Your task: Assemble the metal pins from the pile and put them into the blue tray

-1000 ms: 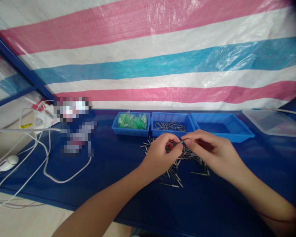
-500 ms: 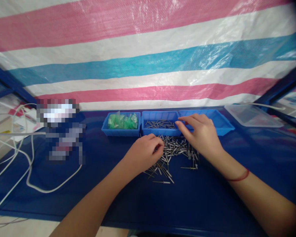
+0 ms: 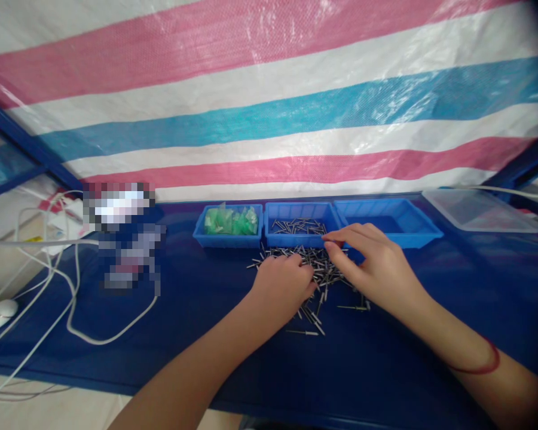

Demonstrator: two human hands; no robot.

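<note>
A loose pile of metal blind rivets (image 3: pixel 325 269) lies on the blue tabletop in front of the bins. My left hand (image 3: pixel 284 283) rests over the left part of the pile, its fingers curled down; whatever they hold is hidden. Just to the right, my right hand (image 3: pixel 372 257) hovers at the pile's far edge, by the front wall of the middle blue bin (image 3: pixel 300 240). Its thumb and index fingertips are close but slightly apart, with nothing visible between them. More rivets (image 3: pixel 298 227) lie inside that middle bin.
Green plastic packets (image 3: pixel 231 221) fill the left blue bin (image 3: pixel 228 241). Another blue bin (image 3: pixel 407 240) stands on the right, beside a clear plastic lid (image 3: pixel 479 210). White cables (image 3: pixel 89 340) and a white mouse (image 3: pixel 0 313) are at the left. A striped sheet (image 3: pixel 269 128) hangs behind.
My right hand has come down from above the middle bin to the pile's edge. My left hand has shifted slightly right and its fingers have turned down onto the rivets. The view has swung a little left.
</note>
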